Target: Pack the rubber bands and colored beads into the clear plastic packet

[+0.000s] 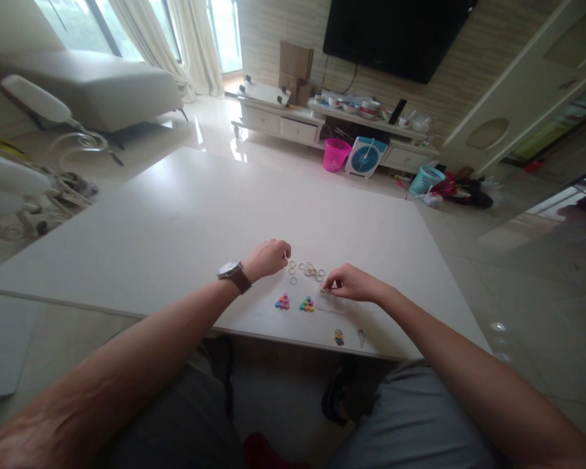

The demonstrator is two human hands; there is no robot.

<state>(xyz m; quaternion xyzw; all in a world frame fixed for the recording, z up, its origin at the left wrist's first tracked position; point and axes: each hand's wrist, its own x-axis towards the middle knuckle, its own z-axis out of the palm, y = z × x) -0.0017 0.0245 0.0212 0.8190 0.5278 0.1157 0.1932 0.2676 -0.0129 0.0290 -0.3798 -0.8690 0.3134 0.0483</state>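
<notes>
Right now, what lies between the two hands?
Between left hand and right hand: small rings, some bunched, on the white table. Head view shows it.

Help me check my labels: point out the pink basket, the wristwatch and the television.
Pink basket (pixel 336 157), head view, on its side wall.
Wristwatch (pixel 230 268), head view, on its face.
Television (pixel 395 38), head view, on its dark screen.
</notes>
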